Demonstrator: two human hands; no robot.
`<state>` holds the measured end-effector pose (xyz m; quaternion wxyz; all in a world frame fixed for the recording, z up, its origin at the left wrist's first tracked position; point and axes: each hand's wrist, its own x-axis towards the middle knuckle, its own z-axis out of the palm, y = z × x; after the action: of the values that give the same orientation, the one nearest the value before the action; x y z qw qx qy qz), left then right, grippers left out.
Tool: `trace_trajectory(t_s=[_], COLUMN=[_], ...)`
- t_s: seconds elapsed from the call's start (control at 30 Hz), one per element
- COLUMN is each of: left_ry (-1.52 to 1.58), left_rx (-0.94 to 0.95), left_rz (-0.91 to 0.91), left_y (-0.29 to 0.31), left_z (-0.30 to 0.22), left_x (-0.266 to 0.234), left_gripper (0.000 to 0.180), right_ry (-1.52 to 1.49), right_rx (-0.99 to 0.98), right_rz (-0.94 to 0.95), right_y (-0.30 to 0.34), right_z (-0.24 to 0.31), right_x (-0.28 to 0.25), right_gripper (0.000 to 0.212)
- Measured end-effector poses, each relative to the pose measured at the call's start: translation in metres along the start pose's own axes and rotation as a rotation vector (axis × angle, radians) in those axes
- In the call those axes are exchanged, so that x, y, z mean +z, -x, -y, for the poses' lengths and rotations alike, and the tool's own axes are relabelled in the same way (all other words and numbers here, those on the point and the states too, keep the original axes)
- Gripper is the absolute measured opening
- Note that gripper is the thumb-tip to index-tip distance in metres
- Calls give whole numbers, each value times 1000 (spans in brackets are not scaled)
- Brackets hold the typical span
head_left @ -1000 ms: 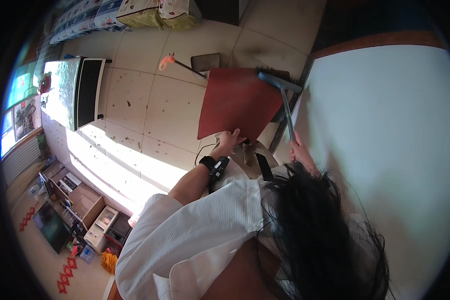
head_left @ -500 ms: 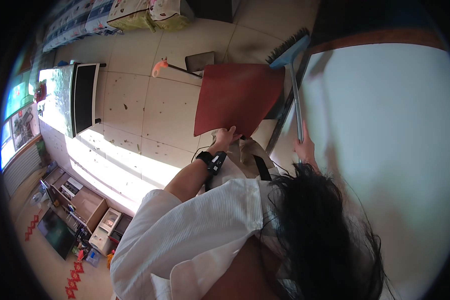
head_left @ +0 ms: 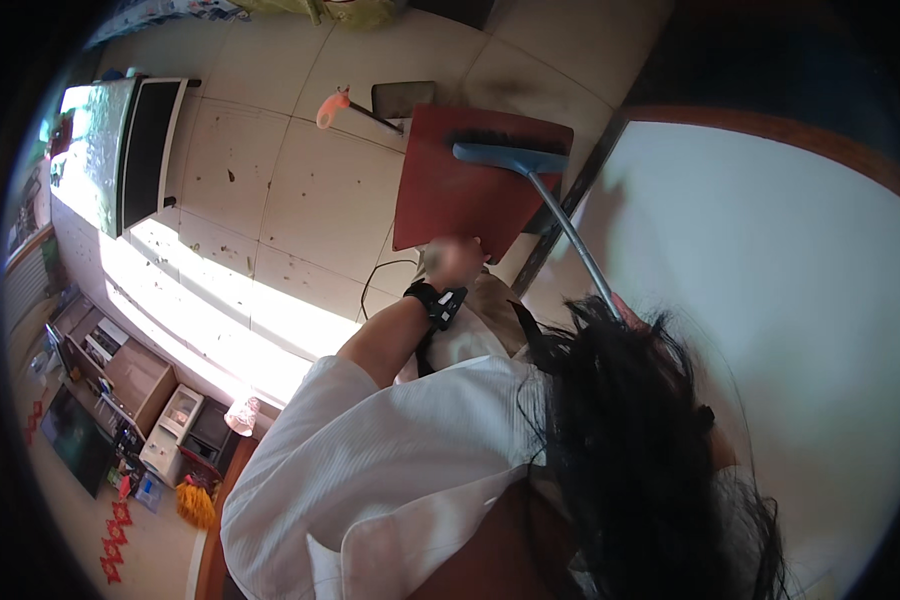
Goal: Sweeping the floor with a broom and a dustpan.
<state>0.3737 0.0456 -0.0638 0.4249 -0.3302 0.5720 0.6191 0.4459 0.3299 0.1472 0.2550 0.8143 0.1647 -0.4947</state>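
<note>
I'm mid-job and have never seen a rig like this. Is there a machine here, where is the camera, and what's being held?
There is no robot: the hands are a person's own. The view comes from the left of two wide fisheye cameras worn on the head, looking down, so straight edges bend and the corners go black. Picture left is the person's left.

The left hand, blurred, holds the near edge of a red sheet. The right hand, mostly hidden by dark hair, holds a blue-headed brush whose head lies over the sheet in this view.

Small dark bits dot the tiled floor; a stick with an orange handle is beyond.
</note>
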Motion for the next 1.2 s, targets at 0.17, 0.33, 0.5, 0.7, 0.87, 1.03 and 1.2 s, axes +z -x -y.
trace_trajectory(t_s=[0.17,0.33,0.5,0.7,0.87,1.03,1.2], left_ry=[6,4,-118,-163,-99,-121,-70], left_rx=[-68,-3,-81,21,-9,-4,-31], left_rz=[-1,13,-48,11,30,-20,-35], left_y=[-3,-5,-1,-48,-49,-15,-24], left_z=[9,10,-1,28,24,-5,10], left_x=[-16,-6,-16,-21,-20,-4,-17], left_gripper=[32,34,34,32,30,36,35], right_ry=[1163,896,1115,1474,1653,1339,1402], right_rx=[-788,-699,-856,-1466,-1297,-784,-881], right_rz=[203,277,171,182,56,-94,-103], right_y=[-7,-49,34,101,111,44,78], right_z=[65,144,58,-44,-48,52,40], right_x=[44,101,41,-47,-55,-11,23], right_gripper=[55,57,56,46,46,45,46])
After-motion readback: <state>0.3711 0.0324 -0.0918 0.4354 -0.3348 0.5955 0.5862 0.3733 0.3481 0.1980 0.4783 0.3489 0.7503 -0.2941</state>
